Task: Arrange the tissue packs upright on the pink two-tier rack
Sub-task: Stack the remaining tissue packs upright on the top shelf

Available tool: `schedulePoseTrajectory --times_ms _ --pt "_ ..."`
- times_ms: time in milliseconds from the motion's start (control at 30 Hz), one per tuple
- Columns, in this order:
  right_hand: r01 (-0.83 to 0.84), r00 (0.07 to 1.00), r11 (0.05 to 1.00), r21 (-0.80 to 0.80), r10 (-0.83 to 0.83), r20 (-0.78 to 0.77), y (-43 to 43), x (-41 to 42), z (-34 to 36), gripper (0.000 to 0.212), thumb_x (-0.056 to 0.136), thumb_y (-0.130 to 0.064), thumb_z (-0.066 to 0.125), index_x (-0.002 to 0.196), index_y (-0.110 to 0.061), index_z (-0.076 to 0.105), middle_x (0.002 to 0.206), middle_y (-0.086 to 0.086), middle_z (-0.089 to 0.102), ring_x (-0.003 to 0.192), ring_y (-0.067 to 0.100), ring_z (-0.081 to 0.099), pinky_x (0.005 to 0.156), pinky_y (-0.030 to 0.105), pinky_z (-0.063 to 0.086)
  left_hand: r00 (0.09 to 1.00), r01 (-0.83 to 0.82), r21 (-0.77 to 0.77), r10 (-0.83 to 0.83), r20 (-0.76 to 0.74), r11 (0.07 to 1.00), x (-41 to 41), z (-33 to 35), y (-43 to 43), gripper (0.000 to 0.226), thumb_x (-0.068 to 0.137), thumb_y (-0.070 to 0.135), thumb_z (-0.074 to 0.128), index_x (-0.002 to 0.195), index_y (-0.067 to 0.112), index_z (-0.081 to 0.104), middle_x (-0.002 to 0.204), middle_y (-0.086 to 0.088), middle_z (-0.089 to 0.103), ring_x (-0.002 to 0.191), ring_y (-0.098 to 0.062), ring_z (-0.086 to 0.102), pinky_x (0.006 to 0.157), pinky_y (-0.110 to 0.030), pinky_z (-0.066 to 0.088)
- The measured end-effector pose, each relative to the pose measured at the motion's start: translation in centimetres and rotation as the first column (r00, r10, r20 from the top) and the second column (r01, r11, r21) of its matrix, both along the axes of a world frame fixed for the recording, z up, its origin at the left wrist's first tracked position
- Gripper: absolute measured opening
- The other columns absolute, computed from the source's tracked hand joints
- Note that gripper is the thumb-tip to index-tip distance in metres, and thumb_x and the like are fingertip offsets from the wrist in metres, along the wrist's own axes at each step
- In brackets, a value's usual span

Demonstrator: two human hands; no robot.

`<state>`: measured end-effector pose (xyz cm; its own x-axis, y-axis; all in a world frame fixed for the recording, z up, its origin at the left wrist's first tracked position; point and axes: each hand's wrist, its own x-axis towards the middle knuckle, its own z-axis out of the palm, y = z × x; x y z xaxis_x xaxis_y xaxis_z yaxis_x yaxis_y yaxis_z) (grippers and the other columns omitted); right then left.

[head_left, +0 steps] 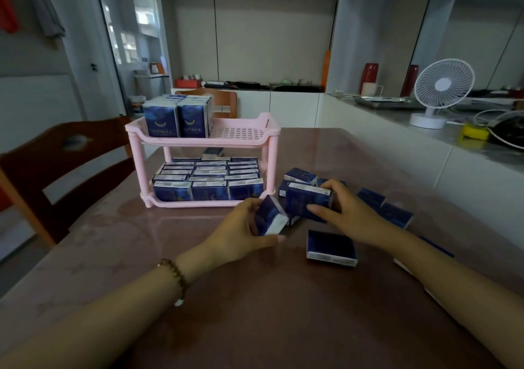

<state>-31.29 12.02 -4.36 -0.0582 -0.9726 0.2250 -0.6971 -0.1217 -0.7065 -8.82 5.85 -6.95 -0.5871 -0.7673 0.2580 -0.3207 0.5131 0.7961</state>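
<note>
Left hand (241, 231) around one tissue pack (269, 215), right hand (344, 212) around a second pack (307, 200), near the pink rack (271, 158).

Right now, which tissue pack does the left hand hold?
The tilted pack with its white end toward the camera, left of the other pack, gripped by the right hand.

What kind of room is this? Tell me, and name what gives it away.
Most likely a home kitchen-dining area. A brown table with a wooden chair sits beside a white counter that carries a desk fan and a mug, and white cabinets run along the back wall.
</note>
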Motion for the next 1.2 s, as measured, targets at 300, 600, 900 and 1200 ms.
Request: schedulePoseTrajectory --times_ms 300,600,900,1200 --pt "-0.081 0.952 0.980 -0.181 0.130 0.278 -3.8 5.3 4.6 0.023 0.080 -0.024 0.069 0.098 -0.034 0.057 0.097 -0.021 0.066 0.091 -0.003 0.063 0.079 0.016 0.052 0.980 -0.170 -0.090 0.177 0.088 0.981 8.8 0.2 -3.6 0.068 0.066 0.038 0.081 0.123 0.026 0.046 0.118 0.007 0.053 0.097 -0.001 0.057 0.073 -0.005 0.046" --pt "-0.143 0.966 0.901 -0.410 0.217 0.140 -9.7 12.4 11.4 0.031 0.087 -0.017 0.063 0.117 -0.019 0.055 0.108 -0.007 0.059 0.100 0.008 0.058 0.077 0.016 0.052 0.969 -0.247 -0.127 0.248 -0.006 0.961 11.9 -0.6 -5.0 0.075 0.066 0.041 0.080 0.129 0.025 0.043 0.114 0.018 0.046 0.095 0.006 0.052 0.075 0.000 0.041" --pt "-0.138 0.990 0.867 -0.478 0.113 -0.080 -13.8 14.9 13.0 0.033 0.084 -0.017 0.067 0.116 -0.014 0.056 0.105 -0.010 0.051 0.080 -0.002 0.048 0.069 0.010 0.038 0.958 -0.287 -0.182 0.283 -0.048 0.940 12.1 -2.0 -5.9 0.082 0.061 0.055 0.075 0.130 0.026 0.043 0.124 0.007 0.048 0.109 -0.003 0.050 0.086 -0.001 0.038" --pt "-0.156 0.982 0.880 -0.448 0.091 -0.163 -15.2 16.3 11.5 0.025 0.083 -0.016 0.068 0.107 -0.015 0.060 0.125 0.007 0.047 0.076 0.010 0.051 0.064 0.011 0.041 0.959 -0.284 -0.199 0.281 -0.045 0.938 12.1 -2.3 -6.1 0.078 0.066 0.048 0.078 0.131 0.027 0.041 0.125 0.008 0.045 0.111 -0.003 0.048 0.085 -0.002 0.038"
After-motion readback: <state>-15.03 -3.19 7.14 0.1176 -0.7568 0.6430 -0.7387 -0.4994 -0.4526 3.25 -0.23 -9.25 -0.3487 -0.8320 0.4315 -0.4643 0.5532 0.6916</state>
